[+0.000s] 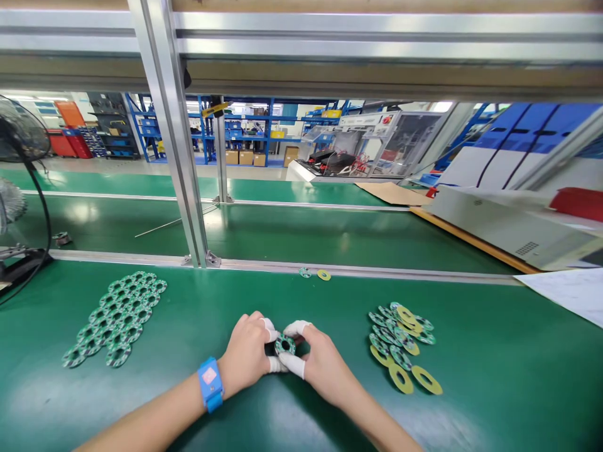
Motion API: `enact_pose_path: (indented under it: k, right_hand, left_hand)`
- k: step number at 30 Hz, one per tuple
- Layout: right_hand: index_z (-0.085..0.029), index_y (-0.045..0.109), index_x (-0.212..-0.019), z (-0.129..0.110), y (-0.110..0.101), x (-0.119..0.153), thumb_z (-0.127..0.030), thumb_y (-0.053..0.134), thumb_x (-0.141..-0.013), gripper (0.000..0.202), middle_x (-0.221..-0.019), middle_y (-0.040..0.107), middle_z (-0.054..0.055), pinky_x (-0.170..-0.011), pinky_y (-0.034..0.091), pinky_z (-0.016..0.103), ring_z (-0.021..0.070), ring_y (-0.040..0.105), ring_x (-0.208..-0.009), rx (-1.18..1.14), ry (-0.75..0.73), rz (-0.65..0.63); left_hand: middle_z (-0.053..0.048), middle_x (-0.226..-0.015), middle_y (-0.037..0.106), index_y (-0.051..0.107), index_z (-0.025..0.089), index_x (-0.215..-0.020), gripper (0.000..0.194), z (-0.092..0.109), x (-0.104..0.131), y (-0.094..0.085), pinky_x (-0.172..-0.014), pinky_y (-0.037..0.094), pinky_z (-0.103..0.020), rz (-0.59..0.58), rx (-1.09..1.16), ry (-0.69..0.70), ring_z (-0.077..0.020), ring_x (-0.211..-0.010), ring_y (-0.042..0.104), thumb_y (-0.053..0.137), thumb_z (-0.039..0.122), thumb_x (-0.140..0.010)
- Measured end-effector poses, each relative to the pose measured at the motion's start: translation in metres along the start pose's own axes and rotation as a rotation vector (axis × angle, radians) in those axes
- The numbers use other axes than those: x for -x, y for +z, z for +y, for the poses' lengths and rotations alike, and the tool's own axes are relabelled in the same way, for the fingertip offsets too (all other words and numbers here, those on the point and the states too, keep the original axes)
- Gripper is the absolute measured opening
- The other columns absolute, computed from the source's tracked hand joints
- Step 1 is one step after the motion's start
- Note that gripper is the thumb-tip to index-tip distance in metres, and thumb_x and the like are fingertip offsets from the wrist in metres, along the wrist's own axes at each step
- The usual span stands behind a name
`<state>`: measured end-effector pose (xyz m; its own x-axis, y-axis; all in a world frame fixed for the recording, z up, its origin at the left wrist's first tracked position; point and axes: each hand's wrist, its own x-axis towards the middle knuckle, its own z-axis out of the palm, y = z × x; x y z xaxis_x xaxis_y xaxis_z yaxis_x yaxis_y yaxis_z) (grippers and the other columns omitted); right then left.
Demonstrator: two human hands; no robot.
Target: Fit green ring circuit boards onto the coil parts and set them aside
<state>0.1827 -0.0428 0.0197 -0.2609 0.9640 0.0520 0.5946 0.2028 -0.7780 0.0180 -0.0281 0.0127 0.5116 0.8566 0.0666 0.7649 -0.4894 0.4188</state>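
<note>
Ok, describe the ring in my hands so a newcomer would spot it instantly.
Find the green bench top, then look between the flat cluster of rings on the left and the loose pile on the right. There, a green ring sits between the left hand with a blue wristband and the right hand. Unlike its neighbours, this ring is held in white-covered fingers.

Blue wristband [211, 384] on the left wrist [225, 379], squarish blue case [207, 380] with a pale pinkish marking [210, 375], brighter blue strap [215, 402], white finger covers [277, 364] on thumb and forefinger of the left hand [247, 348], matching ones [293, 364] on the right hand [325, 361], bare forearms [164, 407]
</note>
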Motion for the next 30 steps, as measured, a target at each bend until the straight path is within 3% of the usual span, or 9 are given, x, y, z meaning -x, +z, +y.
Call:
enact_pose_path:
  k: [7,11,15,24,27,30]
  right_hand:
    - [-0.018,0.06,-0.086,0.002,-0.005,0.001,-0.019,0.061,-0.066,0.019,-0.084,0.062,0.005,-0.066,0.047,0.03,0.0209,0.058,-0.078,-0.042,-0.03,-0.033]
    - [-0.019,0.061,-0.089,0.003,-0.003,0.004,-0.019,0.059,-0.068,0.021,-0.087,0.062,0.005,-0.064,0.049,0.028,0.0208,0.059,-0.08,-0.074,-0.033,-0.022]
    - [-0.019,0.061,-0.091,0.004,0.0,0.006,-0.017,0.059,-0.068,0.023,-0.088,0.061,0.005,-0.062,0.05,0.028,0.0209,0.059,-0.08,-0.081,-0.031,-0.009]
    - [-0.019,0.062,-0.086,-0.001,-0.004,0.006,-0.013,0.062,-0.067,0.02,-0.085,0.06,0.003,-0.056,0.047,0.023,0.0189,0.057,-0.077,-0.113,-0.011,-0.033]
    - [-0.019,0.062,-0.086,-0.001,-0.004,0.006,-0.013,0.063,-0.066,0.021,-0.086,0.061,0.003,-0.057,0.047,0.023,0.019,0.057,-0.078,-0.102,-0.008,-0.032]
    - [-0.018,0.062,-0.089,0.0,-0.002,0.006,-0.014,0.062,-0.066,0.024,-0.088,0.061,0.005,-0.06,0.048,0.025,0.0204,0.058,-0.08,-0.096,-0.012,-0.02]
  left_hand:
    - [-0.003,-0.083,0.061,0.066,0.021,-0.078,0.033,-0.001,-0.002,-0.004,-0.07,0.035,-0.029,-0.013,0.066,-0.023,-0.0196,-0.083,0.049,0.066,0.053,-0.071]
    - [-0.003,-0.094,0.062,0.067,0.021,-0.098,0.04,-0.013,-0.003,-0.014,-0.079,0.04,-0.027,-0.157,0.344,0.073,-0.0197,-0.092,0.05,0.077,0.035,-0.062]
    - [-0.003,-0.096,0.064,0.066,0.019,-0.103,0.032,-0.022,-0.005,-0.02,-0.082,0.041,-0.026,-0.19,0.547,0.113,-0.0178,-0.091,0.054,0.068,0.025,-0.072]
    - [-0.001,-0.086,0.065,0.068,0.018,-0.089,0.02,-0.017,-0.005,-0.014,-0.079,0.042,-0.024,-0.143,0.562,0.025,-0.0154,-0.083,0.056,0.068,0.02,-0.07]
    - [-0.001,-0.091,0.066,0.068,0.018,-0.092,0.022,-0.017,-0.003,-0.017,-0.082,0.043,-0.026,-0.139,0.54,-0.012,-0.0167,-0.086,0.057,0.068,0.022,-0.069]
    - [-0.004,-0.105,0.063,0.064,0.017,-0.105,0.038,-0.012,0.002,-0.026,-0.089,0.044,-0.03,-0.09,0.442,-0.022,-0.0196,-0.096,0.056,0.068,0.02,-0.068]
